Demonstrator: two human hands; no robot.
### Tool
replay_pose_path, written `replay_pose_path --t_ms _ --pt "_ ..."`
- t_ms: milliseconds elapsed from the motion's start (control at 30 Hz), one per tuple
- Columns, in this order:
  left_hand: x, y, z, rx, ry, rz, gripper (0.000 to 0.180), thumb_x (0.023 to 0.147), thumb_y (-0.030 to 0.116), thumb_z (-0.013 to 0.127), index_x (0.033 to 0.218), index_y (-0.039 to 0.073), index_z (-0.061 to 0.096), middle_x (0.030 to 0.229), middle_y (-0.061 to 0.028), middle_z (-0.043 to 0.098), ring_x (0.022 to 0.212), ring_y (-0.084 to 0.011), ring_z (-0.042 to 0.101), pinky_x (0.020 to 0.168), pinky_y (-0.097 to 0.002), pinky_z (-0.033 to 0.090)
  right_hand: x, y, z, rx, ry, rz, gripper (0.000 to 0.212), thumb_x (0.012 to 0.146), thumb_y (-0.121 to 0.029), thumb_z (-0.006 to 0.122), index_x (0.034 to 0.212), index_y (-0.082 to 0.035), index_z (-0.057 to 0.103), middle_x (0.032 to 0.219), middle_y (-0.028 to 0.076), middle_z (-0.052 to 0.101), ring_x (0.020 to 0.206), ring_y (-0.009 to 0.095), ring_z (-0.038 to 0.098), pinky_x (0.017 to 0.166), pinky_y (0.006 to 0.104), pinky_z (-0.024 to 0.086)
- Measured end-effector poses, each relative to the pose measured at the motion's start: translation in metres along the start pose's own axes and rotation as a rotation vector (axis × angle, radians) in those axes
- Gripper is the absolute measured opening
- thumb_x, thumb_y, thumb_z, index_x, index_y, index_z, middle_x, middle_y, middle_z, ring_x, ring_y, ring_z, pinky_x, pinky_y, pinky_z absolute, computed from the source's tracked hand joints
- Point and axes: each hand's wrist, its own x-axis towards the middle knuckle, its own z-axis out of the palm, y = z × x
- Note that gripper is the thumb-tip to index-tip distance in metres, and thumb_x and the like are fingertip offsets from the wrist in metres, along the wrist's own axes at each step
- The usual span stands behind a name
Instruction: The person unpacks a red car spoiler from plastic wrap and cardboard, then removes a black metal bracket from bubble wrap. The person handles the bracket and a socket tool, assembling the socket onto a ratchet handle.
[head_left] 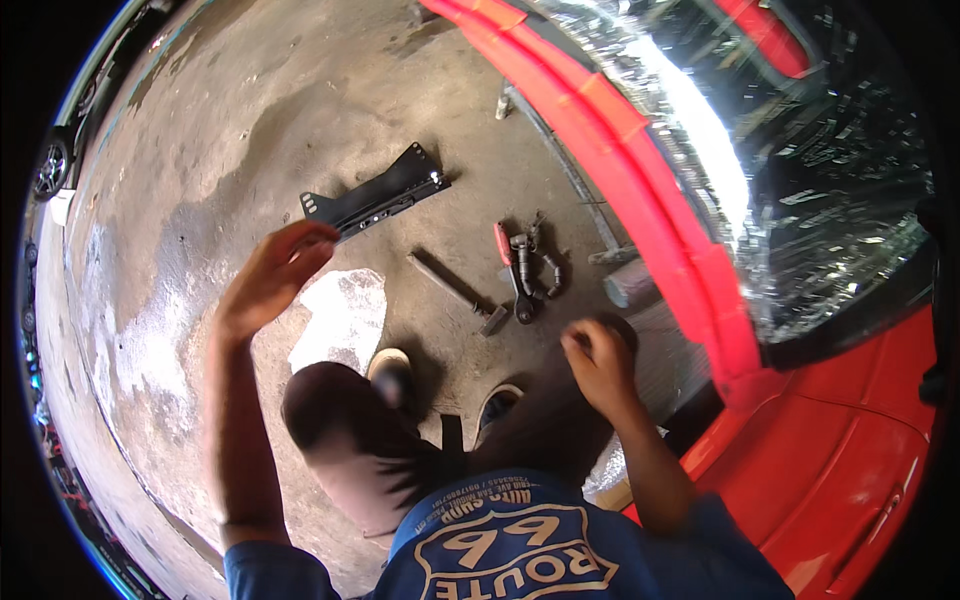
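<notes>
My left hand is raised over the floor, fingers stretched out and thumb apart, with nothing visible in it. Just beyond its fingertips, in the picture, lies a long black metal bracket with holes at its ends. My right hand is over my right knee with its fingers curled in; whatever it may hold is hidden. Between the two hands a hammer lies on the concrete. Beside it are a red-handled ratchet and several jointed metal socket pieces.
A crinkled clear plastic sheet lies before my left knee. Along the right runs a red car-body edge, with a dark shape under shiny plastic behind it. A metal bar and a cylinder are beside that edge.
</notes>
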Motion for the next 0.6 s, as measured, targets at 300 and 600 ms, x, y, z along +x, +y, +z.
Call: replay_pose_path --t_ms 300,600 --pt "0.107 -0.114 0.103 0.129 -0.096 0.130 0.029 0.093 0.023 0.063 0.113 0.001 0.066 0.105 -0.0201 0.070 0.100 -0.0296 0.069 0.087 -0.0408 0.053 0.193 0.080 0.179 -0.529 -0.069 0.390 0.039 0.083 -0.036 0.073 0.104 -0.003 0.067 0.106 0.020 0.070 0.100 0.038 0.068 0.087 0.0475 0.054" --pt "0.147 -0.154 0.134 0.176 -0.198 0.212 0.022 0.095 0.017 0.061 0.112 0.004 0.067 0.106 -0.0153 0.072 0.098 -0.0267 0.070 0.086 -0.0400 0.055 0.144 0.129 0.233 -0.622 0.380 0.056 0.036 0.073 -0.011 0.081 0.102 -0.013 0.058 0.097 0.010 0.062 0.097 0.034 0.060 0.084 0.0467 0.050"
